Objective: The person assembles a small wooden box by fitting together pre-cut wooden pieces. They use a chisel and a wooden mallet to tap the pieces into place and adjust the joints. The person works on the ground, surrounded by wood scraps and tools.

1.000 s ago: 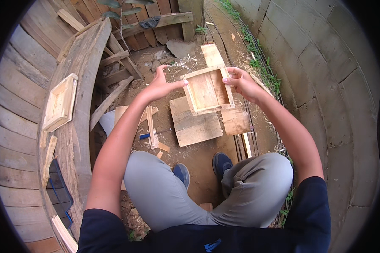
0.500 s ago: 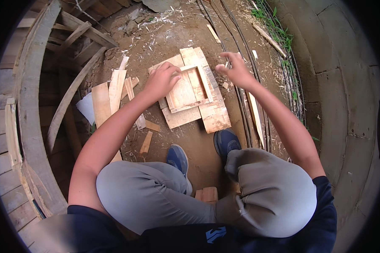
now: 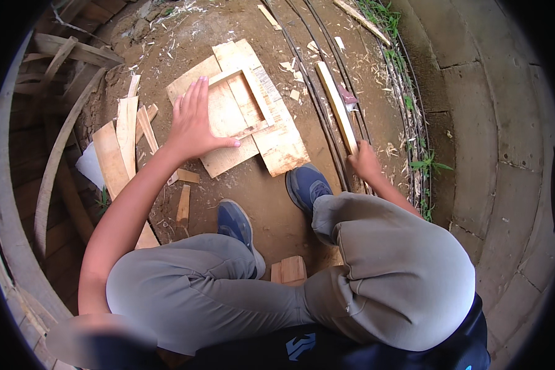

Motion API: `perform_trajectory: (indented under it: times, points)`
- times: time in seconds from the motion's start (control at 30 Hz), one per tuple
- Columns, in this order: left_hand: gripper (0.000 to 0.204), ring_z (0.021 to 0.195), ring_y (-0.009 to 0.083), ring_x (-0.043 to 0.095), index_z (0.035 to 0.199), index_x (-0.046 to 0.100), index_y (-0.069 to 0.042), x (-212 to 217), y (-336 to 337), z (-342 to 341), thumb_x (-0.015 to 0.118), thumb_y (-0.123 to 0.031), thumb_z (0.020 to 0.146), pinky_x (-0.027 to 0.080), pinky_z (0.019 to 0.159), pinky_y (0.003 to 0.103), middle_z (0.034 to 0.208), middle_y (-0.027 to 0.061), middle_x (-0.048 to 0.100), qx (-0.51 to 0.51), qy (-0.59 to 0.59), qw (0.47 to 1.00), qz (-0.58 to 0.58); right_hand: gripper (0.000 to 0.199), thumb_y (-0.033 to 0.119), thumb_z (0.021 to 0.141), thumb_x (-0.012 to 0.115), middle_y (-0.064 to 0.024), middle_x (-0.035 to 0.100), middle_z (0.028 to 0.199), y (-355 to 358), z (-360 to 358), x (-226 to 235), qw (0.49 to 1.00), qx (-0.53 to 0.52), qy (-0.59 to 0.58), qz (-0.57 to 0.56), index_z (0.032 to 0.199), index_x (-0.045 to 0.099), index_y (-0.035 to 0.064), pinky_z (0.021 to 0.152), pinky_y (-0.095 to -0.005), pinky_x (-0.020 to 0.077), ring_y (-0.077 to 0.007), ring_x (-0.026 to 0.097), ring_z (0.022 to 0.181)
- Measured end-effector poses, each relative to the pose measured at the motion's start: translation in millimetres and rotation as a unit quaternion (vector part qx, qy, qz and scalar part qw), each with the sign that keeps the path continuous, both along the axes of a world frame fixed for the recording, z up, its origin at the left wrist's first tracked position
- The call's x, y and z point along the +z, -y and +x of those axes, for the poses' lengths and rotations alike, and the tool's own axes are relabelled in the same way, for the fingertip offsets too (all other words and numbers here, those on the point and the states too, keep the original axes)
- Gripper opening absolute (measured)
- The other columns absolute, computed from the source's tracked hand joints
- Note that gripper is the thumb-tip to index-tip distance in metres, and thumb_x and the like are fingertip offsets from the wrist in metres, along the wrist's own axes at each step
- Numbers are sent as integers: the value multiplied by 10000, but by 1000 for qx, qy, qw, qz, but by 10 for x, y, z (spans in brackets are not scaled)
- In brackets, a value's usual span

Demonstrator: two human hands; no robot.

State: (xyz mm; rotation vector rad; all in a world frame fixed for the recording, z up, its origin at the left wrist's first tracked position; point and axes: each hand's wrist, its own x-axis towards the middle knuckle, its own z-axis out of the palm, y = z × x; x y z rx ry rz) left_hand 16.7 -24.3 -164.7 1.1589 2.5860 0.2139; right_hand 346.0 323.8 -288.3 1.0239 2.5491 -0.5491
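Observation:
A shallow rectangular wooden frame point(image 3: 258, 98) lies on several flat pale boards point(image 3: 283, 139) on the ground ahead of my feet. My left hand point(image 3: 194, 123) is over the left side of the frame, fingers stretched out and thumb spread apart. It hides that side, and I cannot tell how firmly it presses. Off to the right, my right hand point(image 3: 365, 161) is closed around the near end of a long, narrow wood strip point(image 3: 336, 108). The strip points away from me across dark rods.
Loose wood offcuts point(image 3: 127, 132) lie left of the boards, beside curved timbers point(image 3: 61, 148). Long dark rods point(image 3: 302, 68) run along the right, near a small dark-red piece point(image 3: 347, 97). A grey wall point(image 3: 481, 123) rises beyond green plants. A wooden block point(image 3: 288, 270) sits between my legs.
My right hand has come down and nearer me and taken hold of the wood strip. My left hand has flattened out over the frame's side. The whole view has shifted.

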Motion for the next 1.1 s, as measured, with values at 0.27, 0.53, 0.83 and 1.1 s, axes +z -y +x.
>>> perform_trajectory:
  times: [0.27,0.53,0.83,1.1]
  points:
    - [1570,1564,363,43,1613,58,-37,-38,25,-49,796,-837,481,50,1251,555,1662,218,115,29,42,999,-6,331,162,857,699,-275,664,1036,-260,-160,309,995,67,69,-32,1096,532,6,883,-519,509,-472,642,1009]
    - [1555,1567,357,-14,1618,61,-50,-108,77,-63,783,-855,500,20,1255,557,1676,216,64,15,36,999,0,312,147,967,596,12,487,652,-380,-548,882,946,-183,-10,-267,1256,526,55,442,-285,417,-96,467,501]
    - [1552,1565,360,-34,1612,33,-24,-125,38,-47,812,-807,522,28,1266,534,1675,217,49,14,59,998,24,306,212,962,691,-105,634,783,210,-986,1536,972,60,-169,-152,1118,494,38,540,-322,438,-131,563,624]
    - [1562,1560,386,-30,1602,30,9,-106,157,-107,820,-801,525,28,1266,511,1671,241,44,47,88,994,40,545,417,957,676,-196,660,819,461,-1333,1377,977,92,-117,-154,1330,559,37,687,-404,500,-258,618,692]
